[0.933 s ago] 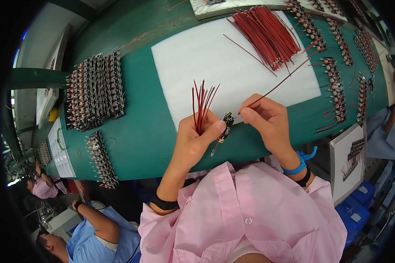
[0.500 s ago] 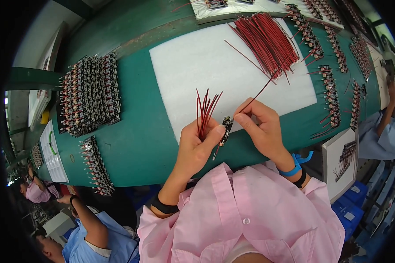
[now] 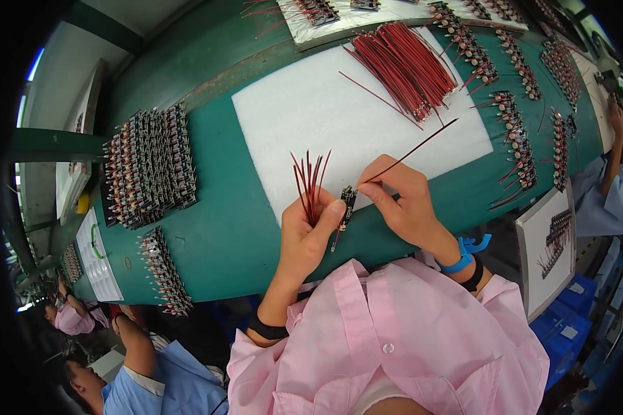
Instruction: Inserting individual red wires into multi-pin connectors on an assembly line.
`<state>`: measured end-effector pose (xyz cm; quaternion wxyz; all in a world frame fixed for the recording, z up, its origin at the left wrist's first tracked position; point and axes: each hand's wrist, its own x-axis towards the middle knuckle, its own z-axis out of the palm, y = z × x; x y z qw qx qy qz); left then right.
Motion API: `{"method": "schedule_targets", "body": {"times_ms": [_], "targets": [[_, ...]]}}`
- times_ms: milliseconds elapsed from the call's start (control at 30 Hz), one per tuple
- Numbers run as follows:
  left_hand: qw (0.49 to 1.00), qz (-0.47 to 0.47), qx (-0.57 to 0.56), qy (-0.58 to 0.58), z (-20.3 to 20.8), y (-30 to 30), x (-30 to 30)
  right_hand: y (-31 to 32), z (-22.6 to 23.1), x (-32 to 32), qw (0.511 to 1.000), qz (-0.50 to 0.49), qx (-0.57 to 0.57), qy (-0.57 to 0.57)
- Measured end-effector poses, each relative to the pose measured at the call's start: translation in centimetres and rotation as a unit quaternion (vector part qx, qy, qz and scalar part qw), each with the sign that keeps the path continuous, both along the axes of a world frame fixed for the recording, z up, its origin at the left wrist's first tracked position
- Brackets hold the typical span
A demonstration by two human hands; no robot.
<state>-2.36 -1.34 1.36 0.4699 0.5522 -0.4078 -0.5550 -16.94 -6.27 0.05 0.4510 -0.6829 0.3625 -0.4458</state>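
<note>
My left hand is closed, with a small black circuit board pinched between thumb and forefinger. A bunch of short red and black wires stands up out of the same hand. Just to the right, my right hand pinches a single red and black wire near its lower end. That end is at the top of the board; whether it touches cannot be made out. Beyond both hands, a thick pile of red and black wires lies on a white foam sheet.
Stacked circuit boards and a smaller row of boards lie left on the green table. More board rows with wires line the right side. A white tray leans at the right edge. Other people sit at both sides.
The wire in my right hand has swung away from the pile, its free end now lower and further right. The view has shifted slightly; both hands keep their holds.
</note>
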Motion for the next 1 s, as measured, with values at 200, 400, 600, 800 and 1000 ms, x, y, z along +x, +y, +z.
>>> {"method": "schedule_targets", "body": {"times_ms": [200,400,600,800,1000], "targets": [[1.0,0.004,-0.012,-0.005,-0.32,0.16,-0.23,0.07,-0.5,0.1,0.997,-0.014,-0.072,0.005],[0.999,0.019,-0.029,-0.022,-0.26,0.38,-0.51,0.17,-0.7,0.18,0.99,-0.023,-0.134,0.032],[0.999,0.024,-0.029,-0.029,-0.3,0.38,-0.45,0.23,-0.62,0.26,0.989,-0.03,-0.143,0.038],[0.999,0.018,-0.014,-0.027,-0.21,0.41,-0.26,0.29,-0.61,0.36,0.988,-0.026,-0.146,0.05],[1.0,0.017,-0.004,-0.016,0.06,0.35,-0.36,0.38,-0.66,0.54,0.988,-0.043,-0.141,0.047]]}}
